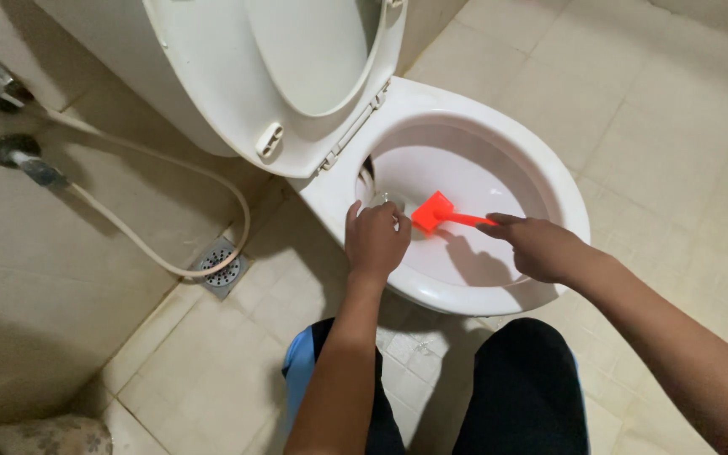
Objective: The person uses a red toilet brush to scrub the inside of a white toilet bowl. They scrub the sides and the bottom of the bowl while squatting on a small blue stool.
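the right hand [541,247] is closed around the handle of an orange brush [437,211], whose head sits inside the toilet bowl [465,168] by its left rim. the left hand [375,240] curls over that rim, fingers bent, maybe pinching something small and pale; i cannot tell. firm, short strokes under the rim suit this. the bowl looks white, with no water visible.

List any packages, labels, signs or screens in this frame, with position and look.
None in view: no package, label, sign or screen. The shot holds only a white toilet bowl, an orange brush in the right hand, the left hand at the rim, a hose and a floor drain.
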